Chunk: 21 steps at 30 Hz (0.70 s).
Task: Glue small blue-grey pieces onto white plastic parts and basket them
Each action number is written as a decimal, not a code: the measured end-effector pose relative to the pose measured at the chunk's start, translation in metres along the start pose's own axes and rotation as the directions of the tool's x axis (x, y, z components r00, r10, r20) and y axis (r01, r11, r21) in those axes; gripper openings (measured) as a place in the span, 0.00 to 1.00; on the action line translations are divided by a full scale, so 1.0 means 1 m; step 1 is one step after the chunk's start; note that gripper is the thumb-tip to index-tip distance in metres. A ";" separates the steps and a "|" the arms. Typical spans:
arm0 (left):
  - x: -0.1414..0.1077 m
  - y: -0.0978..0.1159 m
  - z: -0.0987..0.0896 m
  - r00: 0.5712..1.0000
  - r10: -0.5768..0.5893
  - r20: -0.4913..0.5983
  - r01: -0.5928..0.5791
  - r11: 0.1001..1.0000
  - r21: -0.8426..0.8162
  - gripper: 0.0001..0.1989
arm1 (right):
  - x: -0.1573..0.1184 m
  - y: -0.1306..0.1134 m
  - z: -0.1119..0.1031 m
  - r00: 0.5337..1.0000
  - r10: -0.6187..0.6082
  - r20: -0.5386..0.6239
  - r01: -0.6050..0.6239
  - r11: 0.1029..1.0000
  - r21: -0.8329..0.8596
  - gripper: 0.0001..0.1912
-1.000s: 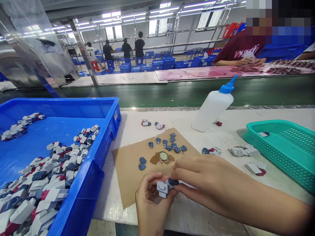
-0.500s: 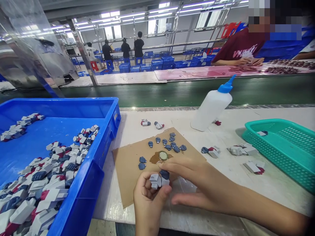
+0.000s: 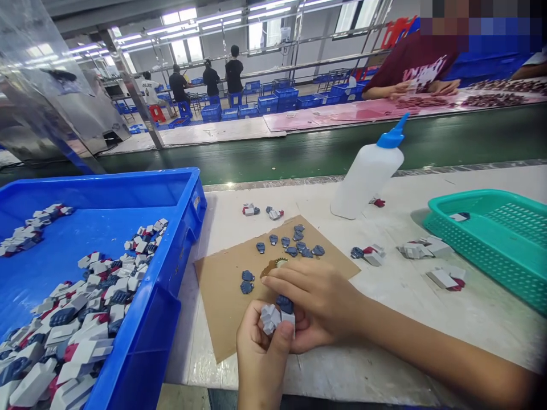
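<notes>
R hand [image 3: 320, 302] has closed in; both hands' fingers now pinch grey part [image 3: 273, 318], L hand [image 3: 260, 353] below.

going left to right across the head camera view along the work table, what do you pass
Blue bin of grey, red and blue parts → brown cardboard sheet → left hand pinching a small grey part → right hand → white squeeze bottle → teal basket.

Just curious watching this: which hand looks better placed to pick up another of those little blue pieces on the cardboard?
Probably the right hand: it lies over the cardboard beside the blue pieces, while the left hand grips the grey part.
</notes>
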<state>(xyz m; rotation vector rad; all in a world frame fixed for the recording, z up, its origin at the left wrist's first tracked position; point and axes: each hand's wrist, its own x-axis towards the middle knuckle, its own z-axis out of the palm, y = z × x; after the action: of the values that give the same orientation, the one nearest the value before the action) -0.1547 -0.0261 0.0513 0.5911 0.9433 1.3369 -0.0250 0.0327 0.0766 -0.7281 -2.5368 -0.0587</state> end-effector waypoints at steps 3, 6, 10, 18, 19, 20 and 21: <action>-0.001 -0.005 -0.001 1.000 0.024 0.008 -0.025 0.998 0.066 0.22 | 0.002 0.001 0.001 0.997 -0.024 -0.079 0.024 1.000 0.000 0.31; -0.001 -0.009 -0.001 0.998 0.064 0.009 -0.065 0.995 0.082 0.24 | 0.002 0.000 0.005 0.980 -0.029 -0.196 0.033 0.999 0.016 0.32; 0.000 -0.010 -0.001 0.997 0.074 0.000 -0.073 0.989 0.127 0.21 | -0.002 0.000 0.011 0.980 -0.021 -0.198 0.032 0.998 0.049 0.31; -0.002 -0.007 0.000 0.989 0.115 -0.098 -0.088 0.967 0.240 0.22 | -0.008 -0.010 0.019 0.978 0.038 -0.206 -0.034 0.999 0.019 0.26; -0.003 -0.007 0.000 0.988 0.114 -0.102 -0.086 0.966 0.242 0.22 | -0.008 -0.011 0.019 0.976 0.043 -0.213 -0.042 0.999 0.008 0.25; -0.003 -0.008 -0.001 0.989 0.110 -0.101 -0.084 0.968 0.238 0.22 | -0.008 -0.012 0.020 0.974 0.051 -0.219 -0.053 0.999 -0.001 0.25; -0.003 -0.008 -0.001 0.989 0.106 -0.100 -0.081 0.970 0.228 0.22 | -0.009 -0.013 0.021 0.973 0.061 -0.221 -0.063 0.998 -0.004 0.25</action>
<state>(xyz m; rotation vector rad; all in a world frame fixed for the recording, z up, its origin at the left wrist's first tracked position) -0.1510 -0.0303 0.0444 0.7464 1.1792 1.3685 -0.0346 0.0206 0.0556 -0.7601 -2.3029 -0.1254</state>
